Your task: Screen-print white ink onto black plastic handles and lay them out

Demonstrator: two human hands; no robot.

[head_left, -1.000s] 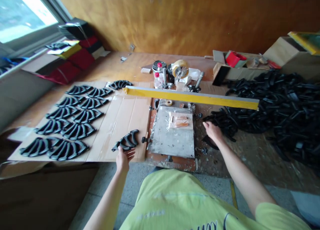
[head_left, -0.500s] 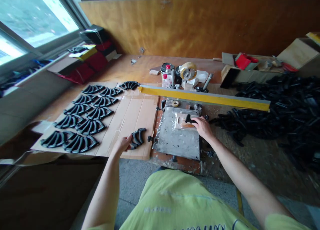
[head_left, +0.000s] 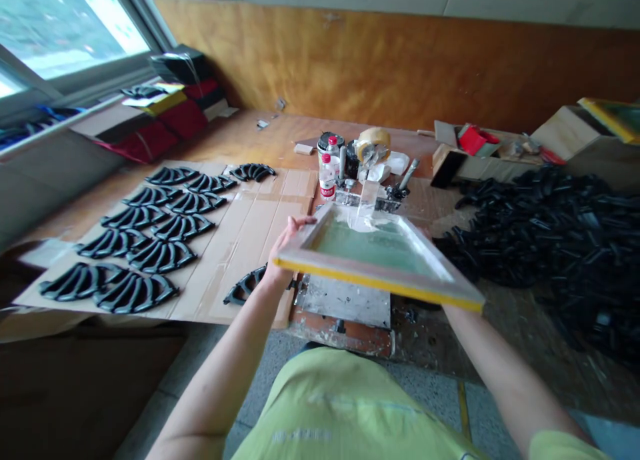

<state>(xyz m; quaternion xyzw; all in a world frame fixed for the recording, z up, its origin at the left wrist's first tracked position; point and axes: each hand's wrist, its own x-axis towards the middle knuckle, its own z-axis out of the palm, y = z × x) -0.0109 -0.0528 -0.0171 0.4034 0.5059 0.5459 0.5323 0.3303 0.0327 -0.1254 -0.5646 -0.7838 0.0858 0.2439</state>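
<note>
A framed mesh screen (head_left: 370, 247) with a yellow front edge is tilted over the grey metal plate (head_left: 345, 300). At the screen's left side is my left hand (head_left: 286, 243), its fingers partly spread beside the frame. My right hand is beneath the right part of the screen, its fingers hidden by the frame. Just left of the plate, black curved pieces (head_left: 245, 285) lie on the cardboard (head_left: 250, 227), partly behind my left forearm. Fanned rows of similar black pieces (head_left: 155, 253) cover the cardboard's left side.
Bottles with red caps (head_left: 327, 177), a tape roll (head_left: 374, 140) and metal clamps (head_left: 400, 188) stand behind the screen. A large heap of black pieces (head_left: 525, 233) lies at the right, below an open cardboard box (head_left: 493, 163). Red boxes (head_left: 183, 120) sit near the window.
The screen has swung down from its raised position, its yellow edge now nearer me. My left hand has left the black pieces for the frame. The black piece in my right hand is no longer visible.
</note>
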